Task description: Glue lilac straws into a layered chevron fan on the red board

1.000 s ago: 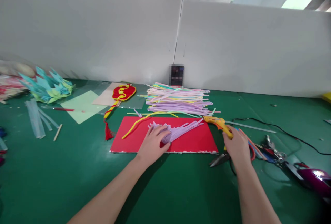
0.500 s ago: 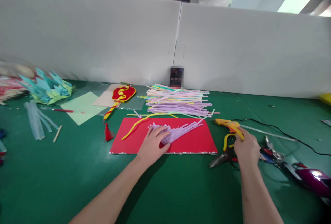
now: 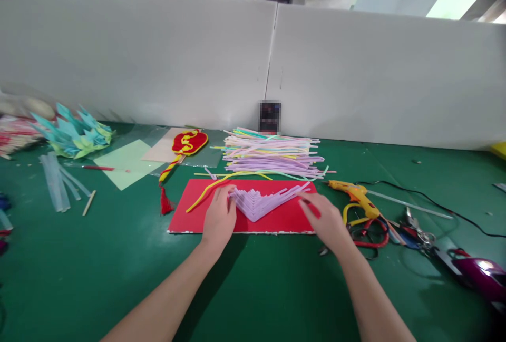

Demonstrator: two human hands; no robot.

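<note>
A lilac V-shaped piece made of pipe cleaners (image 3: 261,204) lies on a red board (image 3: 190,220) on the green table. My left hand (image 3: 219,219) grips the left wing of this piece, fingers curled over its tips. My right hand (image 3: 324,222) reaches in with fingers stretched out, the tips at the right wing, and holds nothing. A long yellow pipe cleaner (image 3: 203,193) lies across the board's left part.
A pile of pastel pipe cleaners (image 3: 272,153) sits behind the board. A yellow glue gun (image 3: 354,194), red-handled scissors (image 3: 370,232), pliers and a cable lie to the right. A red and yellow tasselled ornament (image 3: 185,144), paper sheets, glue sticks (image 3: 55,184) and a teal paper flower (image 3: 73,134) are at left.
My right hand let go of the glue gun, which now lies on the table, and moved left to the lilac piece. My left hand slid off the piece's middle to its left wing.
</note>
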